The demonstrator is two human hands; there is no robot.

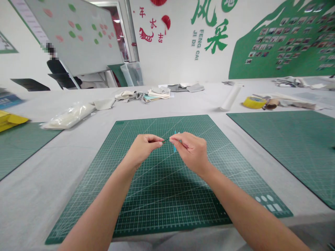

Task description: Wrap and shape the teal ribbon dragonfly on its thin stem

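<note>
- I see both hands raised together over the middle of the green cutting mat, fingertips almost meeting.
- My left hand is closed in a pinch, thumb and forefinger pressed on the end of a thin dark needle-like piece that spans the small gap between the hands.
- My right hand is also curled shut, fingertips nipping the other end of that same thin piece; a short bright blue strand hangs beside its knuckles, too fine for me to tell exactly what it is.
- So the thin piece sits in the air just above the mat, held at both ends, roughly level.
- Left of me, on the grey table, lies a clear plastic bag of pale material, and a yellow packet near the edge.
- Far side: a heap of folded fabric scraps.
- Right: a white roll lying on the table, a yellow tape ring just beside it, and a second green mat well apart from my hands.
</note>
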